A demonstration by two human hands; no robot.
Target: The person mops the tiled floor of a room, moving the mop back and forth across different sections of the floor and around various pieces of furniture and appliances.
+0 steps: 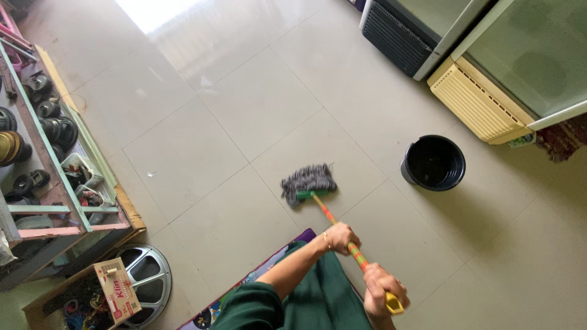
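Firmly clamped on mop handle [341, 232] with left hand [340, 237] lower and right hand [381, 286] at top end for leverage, mop head [308, 179] flat on floor tiles [244, 110] ahead, black bucket [433, 162] near, beyond right hand.

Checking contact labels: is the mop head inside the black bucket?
No. The grey mop head lies flat on the tiled floor, apart from the black bucket.

A black bucket [433, 162] stands on the tiled floor [244, 110] at two o'clock. Two chest freezers [489, 55] sit at one o'clock. A shelf of small parts [43, 165] fills nine o'clock, a metal wheel rim [147, 278] and cardboard box [116, 290] at eight.
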